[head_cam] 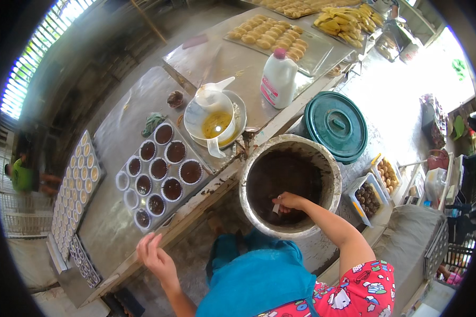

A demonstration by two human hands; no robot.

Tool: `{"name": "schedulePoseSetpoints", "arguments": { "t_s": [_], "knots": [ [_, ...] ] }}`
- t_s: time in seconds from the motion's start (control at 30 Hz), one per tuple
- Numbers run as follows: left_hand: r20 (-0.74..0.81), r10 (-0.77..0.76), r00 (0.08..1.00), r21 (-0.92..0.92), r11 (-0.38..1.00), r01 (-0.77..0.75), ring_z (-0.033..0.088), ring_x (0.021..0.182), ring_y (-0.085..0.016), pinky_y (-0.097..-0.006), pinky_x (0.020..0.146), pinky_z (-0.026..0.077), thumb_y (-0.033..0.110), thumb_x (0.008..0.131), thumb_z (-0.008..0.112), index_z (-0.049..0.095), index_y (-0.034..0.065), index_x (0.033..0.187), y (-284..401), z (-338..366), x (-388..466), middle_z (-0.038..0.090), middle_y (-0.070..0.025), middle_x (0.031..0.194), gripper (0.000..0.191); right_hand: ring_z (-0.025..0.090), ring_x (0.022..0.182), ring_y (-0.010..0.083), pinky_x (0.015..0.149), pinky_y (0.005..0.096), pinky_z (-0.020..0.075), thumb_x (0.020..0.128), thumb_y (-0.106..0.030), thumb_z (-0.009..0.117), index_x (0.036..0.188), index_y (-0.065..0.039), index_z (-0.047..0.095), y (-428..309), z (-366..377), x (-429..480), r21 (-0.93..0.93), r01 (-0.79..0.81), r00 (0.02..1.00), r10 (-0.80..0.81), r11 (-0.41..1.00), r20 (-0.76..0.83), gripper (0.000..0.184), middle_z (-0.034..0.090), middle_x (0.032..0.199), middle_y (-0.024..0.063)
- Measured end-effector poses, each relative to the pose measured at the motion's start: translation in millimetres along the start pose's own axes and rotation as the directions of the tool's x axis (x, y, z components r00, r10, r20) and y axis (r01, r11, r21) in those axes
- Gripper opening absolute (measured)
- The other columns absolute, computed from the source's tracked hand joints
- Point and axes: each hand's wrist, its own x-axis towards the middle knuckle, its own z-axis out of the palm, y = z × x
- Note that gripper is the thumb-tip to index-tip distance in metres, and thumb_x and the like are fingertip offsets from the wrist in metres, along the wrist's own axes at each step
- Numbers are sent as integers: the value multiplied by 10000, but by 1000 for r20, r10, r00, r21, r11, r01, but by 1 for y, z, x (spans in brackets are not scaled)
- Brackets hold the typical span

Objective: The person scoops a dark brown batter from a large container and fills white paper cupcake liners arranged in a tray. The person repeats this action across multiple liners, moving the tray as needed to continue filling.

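Observation:
My right hand (288,203) is closed around the pale handle of a tool (276,207) whose lower end is hidden inside a large round tub (246,178) of dark brown batter (279,174). My left hand (154,251) is raised beside the table edge with its fingers apart, holding nothing. Just beyond it on the table lies a muffin tray (198,156) with white paper liners; most hold dark batter, such as one cup (190,171), while an unfilled liner (122,180) is at its left side. A white plastic measuring cup (190,115) with yellow liquid stands beyond the tray.
A white jug (278,79) with a pink cap stands on the table (142,99). A green lidded bucket (336,123) adjoins the tub. Trays of pale buns (267,35), bananas (341,23) and filled cups (77,178) lie farther off. Boxes of round items (368,200) sit right. A person (22,176) is far left.

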Motion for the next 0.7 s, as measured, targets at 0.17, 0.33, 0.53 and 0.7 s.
{"name": "schedulePoseSetpoints", "arguments": {
  "t_s": [0.17,0.33,0.53,0.7],
  "knots": [
    [-23,23,999,13,1000,-23,597,1019,-302,-413,953,406,-120,742,487,702,34,913,7,0,-2,656,-114,1005,315,581,577,146,534,283,474,1000,-362,565,857,-28,646,11,-7,18,334,120,992,-100,935,-75,372,630,692,61],
    [-24,20,1000,36,999,-19,595,1018,-299,-411,957,399,-117,747,487,701,40,908,7,-7,-11,652,-112,999,311,606,576,156,512,292,493,1009,-306,525,917,-25,654,-1,26,49,219,247,945,-185,944,-269,323,643,696,67],
    [-39,8,999,53,999,-6,594,1019,-297,-404,959,395,-113,749,489,698,42,905,6,-13,-18,652,-109,1000,303,649,576,189,528,325,527,1007,-246,507,882,29,653,-33,57,16,60,301,913,-269,952,-306,336,673,696,115],
    [-36,8,999,70,998,-5,596,1015,-293,-401,955,399,-113,749,492,700,39,903,6,-14,-20,653,-104,1000,300,676,595,259,556,365,540,987,-204,547,881,34,657,-38,42,-8,-249,448,783,-511,859,-354,283,664,664,169]
  ]
}}
